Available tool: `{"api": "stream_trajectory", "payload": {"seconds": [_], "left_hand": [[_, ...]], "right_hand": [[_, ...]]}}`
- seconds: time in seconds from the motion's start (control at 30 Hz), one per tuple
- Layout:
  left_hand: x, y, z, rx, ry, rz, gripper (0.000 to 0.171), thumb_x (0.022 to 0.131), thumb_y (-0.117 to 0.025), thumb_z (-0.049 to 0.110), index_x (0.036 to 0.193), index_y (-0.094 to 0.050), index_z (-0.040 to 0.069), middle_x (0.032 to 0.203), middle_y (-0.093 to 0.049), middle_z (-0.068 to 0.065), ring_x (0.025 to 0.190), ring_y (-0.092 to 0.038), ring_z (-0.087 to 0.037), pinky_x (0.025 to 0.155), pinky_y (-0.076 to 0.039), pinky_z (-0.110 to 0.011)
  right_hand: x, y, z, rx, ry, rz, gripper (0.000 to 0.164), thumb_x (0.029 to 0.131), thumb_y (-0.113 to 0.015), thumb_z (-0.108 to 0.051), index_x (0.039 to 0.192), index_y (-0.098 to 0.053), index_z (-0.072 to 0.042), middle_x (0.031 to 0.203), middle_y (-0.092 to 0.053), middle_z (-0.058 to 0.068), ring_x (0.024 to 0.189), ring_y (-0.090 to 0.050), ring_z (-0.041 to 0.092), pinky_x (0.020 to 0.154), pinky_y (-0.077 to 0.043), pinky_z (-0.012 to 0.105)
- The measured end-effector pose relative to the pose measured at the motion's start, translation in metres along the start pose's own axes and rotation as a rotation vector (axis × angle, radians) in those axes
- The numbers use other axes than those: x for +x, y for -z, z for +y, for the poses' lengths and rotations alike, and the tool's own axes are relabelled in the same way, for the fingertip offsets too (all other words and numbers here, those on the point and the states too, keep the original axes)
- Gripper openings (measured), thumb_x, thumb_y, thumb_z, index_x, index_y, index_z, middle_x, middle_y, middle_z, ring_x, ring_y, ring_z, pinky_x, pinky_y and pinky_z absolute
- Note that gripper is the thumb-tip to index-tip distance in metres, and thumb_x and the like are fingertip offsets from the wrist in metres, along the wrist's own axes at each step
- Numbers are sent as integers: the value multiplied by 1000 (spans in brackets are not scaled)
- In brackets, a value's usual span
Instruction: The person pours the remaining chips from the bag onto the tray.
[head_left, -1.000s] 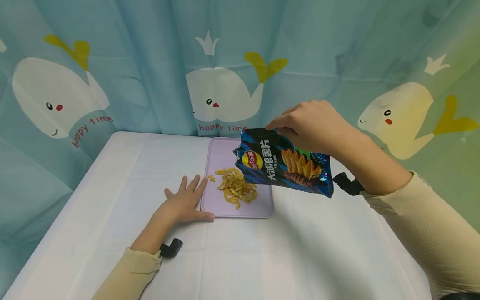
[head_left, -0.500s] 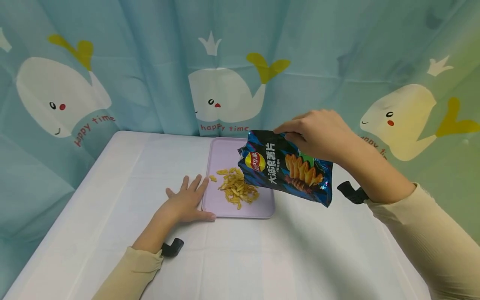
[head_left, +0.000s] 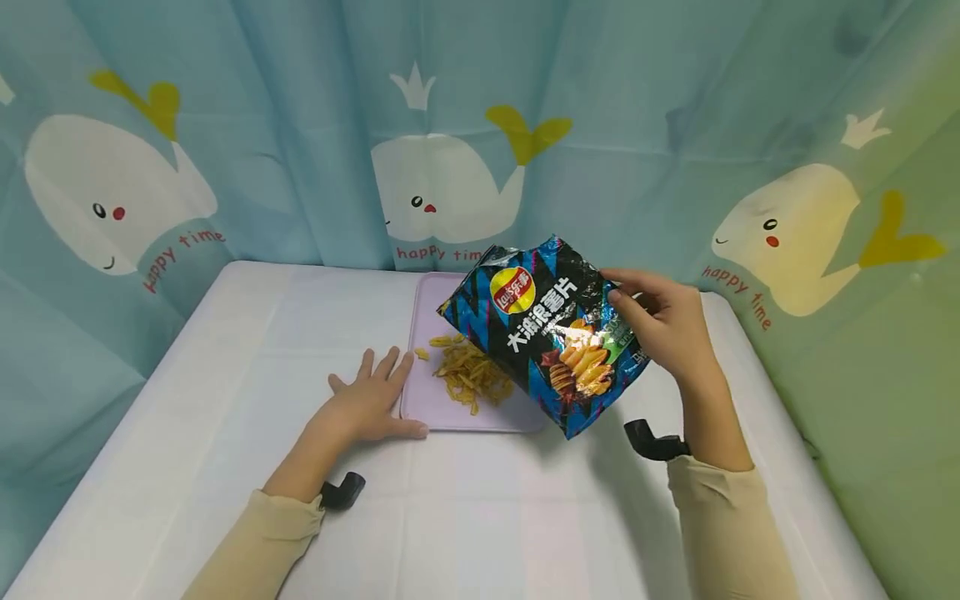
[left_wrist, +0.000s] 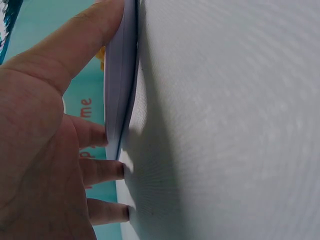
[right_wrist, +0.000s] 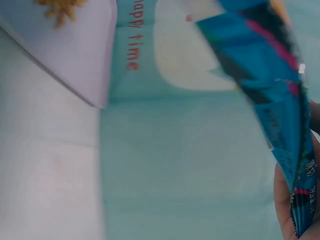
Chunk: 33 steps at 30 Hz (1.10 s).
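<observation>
A dark blue chip bag [head_left: 555, 333] hangs tilted above the right part of a lilac tray [head_left: 431, 308]. My right hand [head_left: 671, 325] pinches the bag by its right edge, thumb on the printed front; in the right wrist view the bag [right_wrist: 270, 100] shows its narrow side. On the tray lies a loose pile of golden chips [head_left: 468, 375], partly hidden behind the bag. With fingers spread, my left hand [head_left: 367, 408] rests at the tray's left edge; the left wrist view shows its thumb and a fingertip touching the tray wall [left_wrist: 120, 75].
A white cloth [head_left: 450, 525] covers the table under the tray. Behind it hangs a blue-green curtain [head_left: 300, 167] printed with whales. Black camera mounts [head_left: 652, 442] sit at both wrists.
My right hand has swung lower and to the right, and its grip is now at the bag's right edge. The bag has turned, its front facing the head camera more. The left hand stays put.
</observation>
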<state>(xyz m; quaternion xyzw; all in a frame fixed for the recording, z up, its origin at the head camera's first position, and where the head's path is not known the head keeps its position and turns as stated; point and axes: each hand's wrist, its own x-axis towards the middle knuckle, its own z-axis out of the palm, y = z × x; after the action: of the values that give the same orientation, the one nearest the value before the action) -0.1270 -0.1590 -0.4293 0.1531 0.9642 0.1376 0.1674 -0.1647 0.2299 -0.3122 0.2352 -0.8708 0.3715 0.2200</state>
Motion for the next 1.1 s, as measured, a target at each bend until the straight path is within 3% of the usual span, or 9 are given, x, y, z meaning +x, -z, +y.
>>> {"api": "stream_trajectory", "payload": {"seconds": [0.1,0.17,0.3,0.4,0.53,0.7,0.87,1.0,1.1], "left_hand": [[4,0,1,-12,-13,7,118,76,-69,73,161,-16,11,165,-13,-22,148,-3,-56,92,-11,-90],[5,0,3,-22,-12,0,118,76,-69,73,161,-15,11,166,-12,-21,148,-3,-55,92,-10,-90],[5,1,5,-21,-1,-9,119,75,-71,72,161,-16,11,166,-12,-21,148,-3,-55,93,-11,-90],[3,0,5,-7,1,-11,120,74,-71,73,161,-15,10,165,-12,-22,148,-4,-55,92,-11,-90],[1,-1,3,-10,1,-11,121,74,-71,73,161,-14,10,165,-12,-22,148,-4,-56,92,-11,-90],[-2,-2,0,-8,9,4,121,74,-71,73,161,-15,10,165,-13,-22,148,-4,-56,92,-11,-90],[-4,-3,-2,-3,8,4,122,73,-71,74,161,-16,10,165,-13,-22,147,-5,-56,91,-12,-90],[-2,-4,-2,5,-3,10,122,73,-71,74,160,-16,9,165,-14,-22,147,-6,-57,91,-13,-90],[-1,-3,-1,5,-2,16,122,73,-70,75,160,-16,9,165,-14,-22,147,-6,-56,91,-13,-90]], "right_hand": [[-18,-13,19,65,-106,115,27,93,-65,2,119,-72,-1,83,-68,12,47,-45,1,45,-35,18],[-30,-18,30,93,-189,162,27,94,-64,0,120,-71,0,84,-69,7,50,-50,0,50,-39,16],[-55,-22,45,173,-392,255,30,97,-64,-10,126,-70,-9,88,-68,-10,64,-61,2,61,-49,13],[-68,-20,52,229,-514,349,31,98,-63,-13,128,-69,-14,90,-68,-9,70,-62,6,65,-51,14],[-73,-16,60,269,-592,476,31,97,-63,-11,127,-69,-13,91,-68,-2,70,-62,9,63,-50,14],[-77,-15,74,321,-689,577,33,95,-64,-8,127,-69,-12,89,-66,-7,71,-61,7,63,-49,13],[-86,-20,90,311,-808,534,36,96,-62,-9,132,-66,-13,90,-64,-10,74,-60,5,63,-47,13],[-91,-23,100,159,-856,392,37,101,-54,-15,137,-62,-17,102,-67,0,79,-58,3,59,-44,14],[-94,-22,104,57,-876,253,40,103,-47,-19,143,-56,-19,117,-68,14,91,-59,13,65,-45,23]]}}
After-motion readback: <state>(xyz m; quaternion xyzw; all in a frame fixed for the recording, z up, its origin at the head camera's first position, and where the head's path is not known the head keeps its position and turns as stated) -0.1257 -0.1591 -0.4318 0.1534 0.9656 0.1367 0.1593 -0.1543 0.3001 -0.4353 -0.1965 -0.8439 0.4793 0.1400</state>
